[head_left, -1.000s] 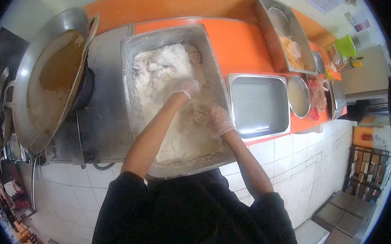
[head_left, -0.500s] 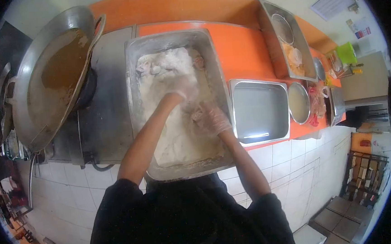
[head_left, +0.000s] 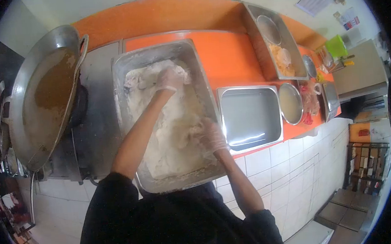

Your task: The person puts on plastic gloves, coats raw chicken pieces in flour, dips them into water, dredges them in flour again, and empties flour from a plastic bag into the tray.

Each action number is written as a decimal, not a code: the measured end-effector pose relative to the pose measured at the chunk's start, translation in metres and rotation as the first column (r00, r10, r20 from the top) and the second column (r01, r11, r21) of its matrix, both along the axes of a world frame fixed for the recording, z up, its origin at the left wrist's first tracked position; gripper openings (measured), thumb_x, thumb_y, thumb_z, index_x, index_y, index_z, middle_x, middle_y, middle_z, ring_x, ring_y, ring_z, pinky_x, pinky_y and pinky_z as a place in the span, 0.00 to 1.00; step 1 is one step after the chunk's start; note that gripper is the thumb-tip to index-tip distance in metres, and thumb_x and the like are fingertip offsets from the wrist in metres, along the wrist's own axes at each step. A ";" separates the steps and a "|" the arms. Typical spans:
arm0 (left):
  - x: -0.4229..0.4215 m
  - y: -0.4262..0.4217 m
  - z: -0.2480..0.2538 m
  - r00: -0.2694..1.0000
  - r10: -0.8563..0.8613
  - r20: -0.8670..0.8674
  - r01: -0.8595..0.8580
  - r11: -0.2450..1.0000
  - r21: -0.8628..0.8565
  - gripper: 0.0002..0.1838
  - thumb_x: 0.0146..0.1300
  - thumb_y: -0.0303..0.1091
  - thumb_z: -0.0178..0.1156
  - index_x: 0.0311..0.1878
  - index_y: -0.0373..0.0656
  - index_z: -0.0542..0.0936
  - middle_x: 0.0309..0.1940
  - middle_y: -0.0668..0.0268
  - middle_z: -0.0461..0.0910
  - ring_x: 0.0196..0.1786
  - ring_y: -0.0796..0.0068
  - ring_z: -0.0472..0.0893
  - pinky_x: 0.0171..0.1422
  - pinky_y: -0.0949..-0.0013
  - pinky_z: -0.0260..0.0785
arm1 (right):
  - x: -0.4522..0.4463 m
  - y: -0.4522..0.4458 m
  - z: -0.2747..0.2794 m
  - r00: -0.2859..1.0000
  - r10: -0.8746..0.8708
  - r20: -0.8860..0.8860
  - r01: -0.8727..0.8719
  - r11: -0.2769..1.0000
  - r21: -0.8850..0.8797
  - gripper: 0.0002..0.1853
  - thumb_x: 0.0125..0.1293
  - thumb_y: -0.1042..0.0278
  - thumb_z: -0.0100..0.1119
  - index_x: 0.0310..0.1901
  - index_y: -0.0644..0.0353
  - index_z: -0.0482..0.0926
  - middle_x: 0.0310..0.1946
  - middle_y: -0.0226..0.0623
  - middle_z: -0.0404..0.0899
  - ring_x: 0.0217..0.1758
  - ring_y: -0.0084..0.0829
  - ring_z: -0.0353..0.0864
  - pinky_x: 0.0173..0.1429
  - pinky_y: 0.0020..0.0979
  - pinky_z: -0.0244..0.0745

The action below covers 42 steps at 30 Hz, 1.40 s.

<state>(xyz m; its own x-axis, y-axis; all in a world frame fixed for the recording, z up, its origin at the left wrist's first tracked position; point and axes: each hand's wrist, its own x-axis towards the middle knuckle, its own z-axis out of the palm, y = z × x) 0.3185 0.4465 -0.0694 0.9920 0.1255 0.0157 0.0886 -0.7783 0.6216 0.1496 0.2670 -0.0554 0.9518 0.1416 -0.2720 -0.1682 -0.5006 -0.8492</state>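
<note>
A deep metal pan [head_left: 122,104] in front of me holds a thick bed of white flour [head_left: 166,156]. Several flour-coated lumps, perhaps chicken pieces [head_left: 134,81], lie at its far end. My left hand [head_left: 169,80], in a clear plastic glove, reaches down among these lumps; its fingertips are hidden. Closer to me, along the pan's right side, is my gloved right hand [head_left: 211,138]. Its fingers close round a flour-coated piece [head_left: 195,132], slightly smeared by motion, just over the flour.
A large wok of brown oil [head_left: 54,86] stands on the stove at left. Right of the flour pan sits a steel pan [head_left: 251,113] with a shiny bottom, then a round bowl of pale liquid [head_left: 291,104]. Behind them is a long metal tray [head_left: 263,49] containing a sieve and orange crumbs.
My left hand has moved away from me to the lumps at the far end. My right hand has come nearer to me with its piece. The whole view has shifted slightly.
</note>
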 end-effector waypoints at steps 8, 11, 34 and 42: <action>-0.161 0.021 0.037 0.932 -0.195 -0.305 0.159 0.978 -0.139 0.16 0.49 0.44 0.62 0.37 0.43 0.82 0.34 0.50 0.81 0.38 0.52 0.80 0.43 0.58 0.72 | -0.001 0.025 0.002 0.985 0.068 0.161 0.014 0.888 -0.460 0.15 0.52 0.57 0.63 0.39 0.55 0.78 0.33 0.51 0.79 0.34 0.49 0.80 0.38 0.42 0.75; -0.191 0.019 0.011 0.939 -0.110 -0.325 0.041 0.976 -0.215 0.15 0.50 0.44 0.61 0.39 0.46 0.82 0.36 0.53 0.81 0.39 0.53 0.80 0.44 0.58 0.71 | -0.017 0.029 -0.020 0.964 0.215 0.157 -0.107 0.853 -0.511 0.16 0.57 0.56 0.58 0.45 0.52 0.77 0.35 0.55 0.78 0.36 0.49 0.81 0.40 0.42 0.77; -0.213 0.015 -0.056 0.994 -0.092 -0.065 0.025 0.744 -0.668 0.17 0.61 0.37 0.56 0.50 0.37 0.76 0.43 0.50 0.80 0.49 0.54 0.78 0.54 0.62 0.68 | -0.008 0.046 -0.023 0.983 0.174 0.053 -0.162 0.971 -0.178 0.13 0.48 0.65 0.62 0.35 0.63 0.80 0.26 0.44 0.81 0.29 0.31 0.79 0.36 0.33 0.72; -0.259 0.032 0.027 0.974 0.217 0.059 -0.024 0.362 -0.932 0.17 0.62 0.34 0.56 0.51 0.35 0.76 0.46 0.57 0.80 0.51 0.69 0.78 0.56 0.69 0.67 | -0.003 0.033 0.020 0.982 0.175 0.070 -0.176 0.984 0.010 0.07 0.52 0.70 0.62 0.34 0.60 0.82 0.27 0.39 0.81 0.30 0.28 0.79 0.36 0.30 0.73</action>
